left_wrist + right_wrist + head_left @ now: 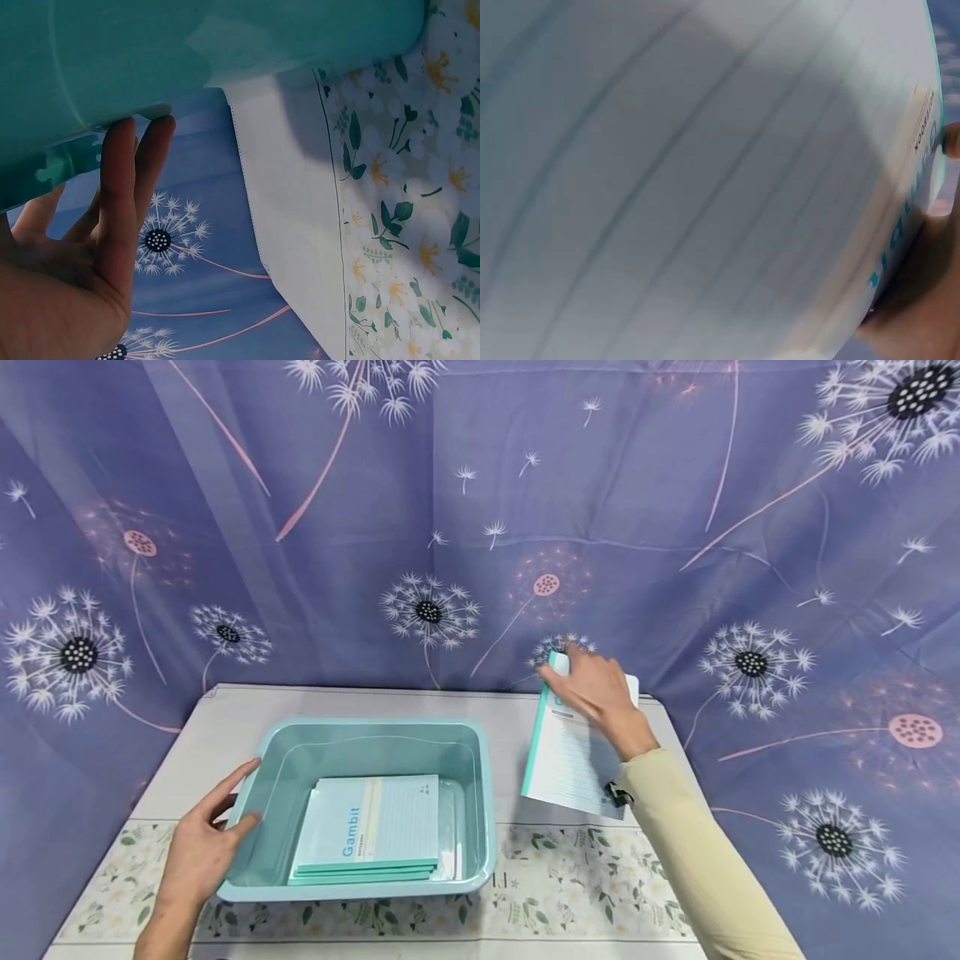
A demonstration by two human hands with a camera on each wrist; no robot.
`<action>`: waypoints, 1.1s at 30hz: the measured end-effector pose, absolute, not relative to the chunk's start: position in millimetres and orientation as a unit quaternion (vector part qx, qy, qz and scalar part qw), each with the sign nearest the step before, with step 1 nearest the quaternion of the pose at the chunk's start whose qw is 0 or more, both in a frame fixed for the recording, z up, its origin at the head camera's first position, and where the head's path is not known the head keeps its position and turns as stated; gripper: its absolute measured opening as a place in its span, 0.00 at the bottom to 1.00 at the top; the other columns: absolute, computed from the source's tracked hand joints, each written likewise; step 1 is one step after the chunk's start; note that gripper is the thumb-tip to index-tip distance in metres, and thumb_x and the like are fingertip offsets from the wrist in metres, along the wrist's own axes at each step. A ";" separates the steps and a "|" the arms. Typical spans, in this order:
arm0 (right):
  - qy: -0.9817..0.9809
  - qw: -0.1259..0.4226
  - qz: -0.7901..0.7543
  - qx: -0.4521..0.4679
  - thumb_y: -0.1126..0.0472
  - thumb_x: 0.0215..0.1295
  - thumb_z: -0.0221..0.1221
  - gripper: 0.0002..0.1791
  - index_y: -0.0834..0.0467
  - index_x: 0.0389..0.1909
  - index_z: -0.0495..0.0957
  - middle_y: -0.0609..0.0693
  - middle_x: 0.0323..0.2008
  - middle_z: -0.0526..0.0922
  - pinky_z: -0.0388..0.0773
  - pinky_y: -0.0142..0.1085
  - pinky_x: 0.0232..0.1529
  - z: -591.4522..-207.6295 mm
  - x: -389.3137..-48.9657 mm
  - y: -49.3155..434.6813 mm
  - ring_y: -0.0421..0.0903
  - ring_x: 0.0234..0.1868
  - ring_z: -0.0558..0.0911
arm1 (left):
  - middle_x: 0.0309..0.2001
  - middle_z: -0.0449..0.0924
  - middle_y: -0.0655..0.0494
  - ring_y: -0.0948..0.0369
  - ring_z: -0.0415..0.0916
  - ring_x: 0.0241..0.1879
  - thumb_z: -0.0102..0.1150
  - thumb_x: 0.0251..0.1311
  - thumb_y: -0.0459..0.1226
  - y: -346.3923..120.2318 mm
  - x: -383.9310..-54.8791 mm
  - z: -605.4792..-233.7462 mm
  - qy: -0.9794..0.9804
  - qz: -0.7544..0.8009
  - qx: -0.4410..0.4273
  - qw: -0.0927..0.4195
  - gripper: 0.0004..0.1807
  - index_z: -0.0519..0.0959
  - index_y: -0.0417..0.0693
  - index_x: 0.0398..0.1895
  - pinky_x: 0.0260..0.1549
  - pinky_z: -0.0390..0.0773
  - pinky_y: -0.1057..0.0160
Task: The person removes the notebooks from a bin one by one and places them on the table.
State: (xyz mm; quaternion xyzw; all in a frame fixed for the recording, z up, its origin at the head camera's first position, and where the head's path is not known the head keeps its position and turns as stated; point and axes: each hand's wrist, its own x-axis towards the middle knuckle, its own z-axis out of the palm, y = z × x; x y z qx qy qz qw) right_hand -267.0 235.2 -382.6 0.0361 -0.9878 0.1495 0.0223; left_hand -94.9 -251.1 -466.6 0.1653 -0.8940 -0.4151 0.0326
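Gripping the left rim of a pale teal, rectangular plastic tub with the left hand, pinching that rim between the thumb on the inner side and the other fingers outside. Pressing at least two of those fingers, slightly parted, to the outer wall, as seen from the left wrist. Holding to the right of the tub a pale blue notebook with a teal spine and a lined paper cover, pinching it near its far end with the right hand. Cannot tell how the hidden fingers lie behind it. Tilted, spine toward the tub, cover facing the head camera; cannot tell whether touching the table at its lower edge. Lying flat inside the tub, a stack of matching notebooks, turned spines toward the tub's near side, marked "Gambit" in blue on the topmost cover beside a cream band. Spread beneath the tub, a white tablecloth with a band of green leaves and pale flowers. Hanging behind the tub, a violet-blue fabric curtain with dandelion prints. Worn on the right arm, right of the tub, a cream sleeve.
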 end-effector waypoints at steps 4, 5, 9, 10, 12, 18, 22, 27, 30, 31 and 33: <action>-0.993 -0.003 0.107 0.049 0.29 0.68 0.41 0.47 0.64 0.71 0.64 0.65 0.53 0.82 0.63 0.66 0.63 -421.5 -269.5 271.1 0.65 0.55 0.80 | 0.61 0.78 0.37 0.49 0.77 0.55 0.61 0.60 0.31 -249.8 -96.4 -465.0 -0.898 -0.411 0.152 0.042 0.41 0.63 0.74 0.74 0.30 0.70 0.79; -0.994 -0.009 0.097 0.051 0.29 0.68 0.41 0.47 0.64 0.71 0.65 0.66 0.52 0.83 0.64 0.66 0.62 -432.1 -269.5 279.9 0.66 0.53 0.80 | 0.60 0.78 0.37 0.54 0.78 0.52 0.61 0.60 0.32 -249.3 -97.1 -464.6 -0.899 -0.410 0.149 0.045 0.41 0.63 0.74 0.73 0.31 0.70 0.79; -0.995 -0.046 0.073 0.051 0.30 0.70 0.41 0.46 0.65 0.70 0.65 0.68 0.56 0.81 0.62 0.68 0.64 -469.1 -268.5 309.3 0.68 0.55 0.79 | 0.60 0.79 0.40 0.73 0.71 0.46 0.62 0.60 0.33 -247.2 -99.9 -463.5 -0.900 -0.407 0.147 0.049 0.40 0.64 0.77 0.72 0.33 0.70 0.79; -0.995 -0.057 0.069 0.051 0.30 0.70 0.41 0.46 0.65 0.71 0.64 0.68 0.58 0.79 0.61 0.68 0.64 -476.6 -268.2 314.3 0.68 0.57 0.78 | 0.60 0.79 0.40 0.74 0.70 0.46 0.62 0.60 0.33 -247.0 -100.2 -463.5 -0.900 -0.407 0.147 0.048 0.40 0.64 0.77 0.72 0.33 0.70 0.79; -0.993 -0.075 0.072 0.052 0.31 0.70 0.41 0.46 0.65 0.71 0.64 0.67 0.60 0.78 0.59 0.68 0.65 -489.4 -268.6 320.3 0.68 0.59 0.77 | 0.60 0.79 0.40 0.69 0.73 0.48 0.62 0.60 0.33 -247.5 -99.8 -463.6 -0.899 -0.408 0.152 0.045 0.40 0.63 0.77 0.72 0.33 0.71 0.78; -0.989 -0.109 0.074 0.065 0.31 0.70 0.42 0.45 0.63 0.71 0.64 0.67 0.60 0.77 0.60 0.67 0.65 -518.9 -267.4 321.4 0.67 0.61 0.75 | 0.62 0.77 0.39 0.48 0.76 0.57 0.63 0.60 0.34 -252.7 -94.2 -464.4 -0.897 -0.407 0.174 0.027 0.41 0.62 0.77 0.73 0.35 0.72 0.71; -0.990 -0.096 0.086 0.065 0.29 0.67 0.47 0.42 0.59 0.66 0.68 0.64 0.59 0.75 0.59 0.66 0.64 -528.9 -263.7 319.0 0.64 0.60 0.73 | 0.61 0.78 0.38 0.65 0.77 0.48 0.63 0.59 0.33 -255.6 -92.7 -464.5 -0.899 -0.401 0.172 0.032 0.41 0.63 0.76 0.73 0.31 0.71 0.77; -0.989 -0.063 0.117 0.058 0.30 0.65 0.52 0.42 0.58 0.66 0.67 0.64 0.63 0.70 0.55 0.66 0.68 -526.4 -262.0 316.6 0.66 0.64 0.70 | 0.59 0.79 0.38 0.74 0.72 0.44 0.63 0.58 0.32 -255.0 -93.5 -466.3 -0.901 -0.400 0.162 0.040 0.41 0.64 0.75 0.72 0.30 0.70 0.80; -0.988 -0.036 0.132 0.066 0.32 0.66 0.53 0.39 0.58 0.64 0.70 0.63 0.64 0.71 0.59 0.65 0.67 -516.0 -264.1 309.5 0.65 0.62 0.73 | 0.59 0.79 0.38 0.73 0.72 0.45 0.63 0.58 0.32 -254.4 -94.2 -467.1 -0.901 -0.401 0.159 0.041 0.42 0.64 0.75 0.73 0.30 0.70 0.80; -0.987 -0.025 0.137 0.074 0.33 0.66 0.54 0.37 0.58 0.63 0.72 0.62 0.63 0.72 0.62 0.64 0.65 -510.5 -265.3 305.3 0.65 0.60 0.74 | 0.59 0.79 0.38 0.74 0.71 0.45 0.63 0.58 0.31 -254.5 -94.5 -467.1 -0.901 -0.403 0.156 0.041 0.42 0.64 0.75 0.73 0.31 0.70 0.81; -0.985 -0.007 0.148 0.092 0.35 0.66 0.55 0.34 0.58 0.60 0.74 0.60 0.61 0.75 0.67 0.62 0.62 -496.1 -267.8 293.9 0.63 0.58 0.77 | 0.59 0.79 0.38 0.78 0.68 0.44 0.63 0.58 0.32 -254.7 -95.1 -466.8 -0.901 -0.404 0.155 0.043 0.42 0.64 0.75 0.73 0.31 0.69 0.81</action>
